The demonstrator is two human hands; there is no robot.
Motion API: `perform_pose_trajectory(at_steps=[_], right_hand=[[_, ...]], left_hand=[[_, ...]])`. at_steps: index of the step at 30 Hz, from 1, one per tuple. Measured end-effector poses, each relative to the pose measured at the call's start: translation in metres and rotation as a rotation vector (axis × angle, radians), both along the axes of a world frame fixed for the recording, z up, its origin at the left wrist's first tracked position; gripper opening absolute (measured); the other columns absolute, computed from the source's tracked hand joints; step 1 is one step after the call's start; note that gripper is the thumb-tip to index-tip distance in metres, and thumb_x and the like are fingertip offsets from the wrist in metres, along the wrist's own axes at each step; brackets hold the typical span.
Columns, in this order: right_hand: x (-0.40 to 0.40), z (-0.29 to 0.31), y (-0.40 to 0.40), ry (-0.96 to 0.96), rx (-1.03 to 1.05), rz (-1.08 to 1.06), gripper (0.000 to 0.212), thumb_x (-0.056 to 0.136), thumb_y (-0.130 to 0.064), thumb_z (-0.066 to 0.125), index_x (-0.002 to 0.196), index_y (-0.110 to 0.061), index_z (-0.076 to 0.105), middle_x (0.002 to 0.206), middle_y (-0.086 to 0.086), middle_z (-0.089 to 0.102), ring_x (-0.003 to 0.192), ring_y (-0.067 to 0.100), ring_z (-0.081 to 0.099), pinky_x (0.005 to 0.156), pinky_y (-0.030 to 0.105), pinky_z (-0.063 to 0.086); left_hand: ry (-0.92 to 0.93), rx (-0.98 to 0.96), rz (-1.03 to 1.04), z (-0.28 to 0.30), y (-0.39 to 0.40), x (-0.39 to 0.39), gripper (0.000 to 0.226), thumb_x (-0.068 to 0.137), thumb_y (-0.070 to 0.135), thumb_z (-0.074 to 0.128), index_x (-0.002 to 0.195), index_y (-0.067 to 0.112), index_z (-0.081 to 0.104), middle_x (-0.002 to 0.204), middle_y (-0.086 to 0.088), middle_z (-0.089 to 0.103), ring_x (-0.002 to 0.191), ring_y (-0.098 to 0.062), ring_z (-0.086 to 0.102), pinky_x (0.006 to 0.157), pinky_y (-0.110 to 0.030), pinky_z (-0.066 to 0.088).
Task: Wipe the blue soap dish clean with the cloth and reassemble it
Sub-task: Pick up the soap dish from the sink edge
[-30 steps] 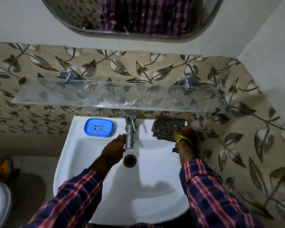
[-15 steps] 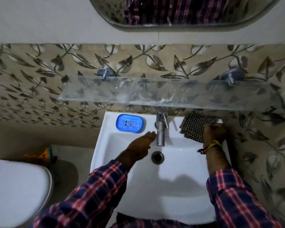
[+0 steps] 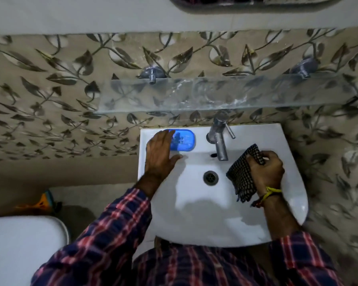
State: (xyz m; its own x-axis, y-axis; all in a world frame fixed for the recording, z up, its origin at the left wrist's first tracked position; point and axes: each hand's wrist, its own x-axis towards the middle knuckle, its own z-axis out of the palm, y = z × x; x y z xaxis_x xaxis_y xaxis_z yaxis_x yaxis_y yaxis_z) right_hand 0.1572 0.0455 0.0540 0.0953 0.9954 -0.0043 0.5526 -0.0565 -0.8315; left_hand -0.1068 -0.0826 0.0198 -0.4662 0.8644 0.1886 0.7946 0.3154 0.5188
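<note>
The blue soap dish (image 3: pixel 184 140) lies on the back left ledge of the white sink (image 3: pixel 225 213), left of the tap. My left hand (image 3: pixel 160 155) reaches over the dish's left end with fingers spread and straight, thumb pointing right along the ledge; whether the fingers touch the dish I cannot tell. My right hand (image 3: pixel 266 172) grips the black-and-white checked cloth (image 3: pixel 241 178) and holds it lifted over the right side of the basin, the cloth hanging down from the fist.
A metal tap (image 3: pixel 219 137) stands at the back middle of the sink, the drain (image 3: pixel 210 177) below it. A glass shelf (image 3: pixel 215 93) juts out above the sink. A white toilet lid (image 3: pixel 23 250) sits at the lower left.
My left hand moved from near the tap leftward onto the soap dish's end. My right hand picked the cloth up off the right ledge and drew it over the basin.
</note>
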Motion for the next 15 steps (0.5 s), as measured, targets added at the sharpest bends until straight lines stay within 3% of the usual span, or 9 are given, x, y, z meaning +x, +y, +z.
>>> perform_pose_trajectory(at_steps=[3, 5, 11, 15], right_hand=[[-0.007, 0.004, -0.017, -0.102, -0.024, 0.074, 0.021, 0.076, -0.024, 0.08, 0.085, -0.017, 0.063, 0.079, 0.002, 0.062, 0.075, 0.021, 0.059, 0.072, 0.029, 0.047], [-0.013, 0.007, -0.025, -0.16, -0.039, 0.123, 0.022, 0.075, -0.025, 0.081, 0.082, -0.021, 0.06, 0.076, 0.002, 0.063, 0.072, 0.022, 0.059, 0.069, 0.028, 0.046], [-0.035, 0.022, -0.036, -0.288, -0.083, 0.261, 0.022, 0.075, -0.029, 0.08, 0.083, -0.022, 0.062, 0.082, 0.006, 0.069, 0.08, 0.03, 0.065, 0.073, 0.034, 0.052], [-0.044, 0.032, -0.036, -0.368, -0.131, 0.348, 0.022, 0.075, -0.028, 0.079, 0.087, -0.022, 0.061, 0.085, 0.007, 0.068, 0.084, 0.032, 0.066, 0.076, 0.037, 0.055]], left_hand=[[-0.137, -0.119, -0.023, -0.008, 0.002, -0.03, 0.11, 0.07, 0.04, 0.088, 0.156, 0.012, 0.027, 0.162, -0.012, 0.03, 0.15, -0.03, 0.025, 0.122, -0.042, 0.021], [-0.232, -0.162, -0.075, -0.012, 0.006, -0.042, 0.116, 0.068, 0.039, 0.09, 0.158, 0.013, 0.022, 0.164, -0.01, 0.026, 0.152, -0.027, 0.022, 0.123, -0.038, 0.019], [-0.32, -0.138, -0.071, -0.015, 0.015, -0.056, 0.102, 0.07, 0.029, 0.091, 0.153, 0.009, 0.035, 0.156, -0.012, 0.043, 0.145, -0.028, 0.037, 0.119, -0.037, 0.028], [-0.267, -0.146, -0.07, -0.014, 0.017, -0.059, 0.105, 0.071, 0.037, 0.089, 0.155, 0.014, 0.032, 0.154, -0.014, 0.042, 0.142, -0.033, 0.035, 0.115, -0.041, 0.028]])
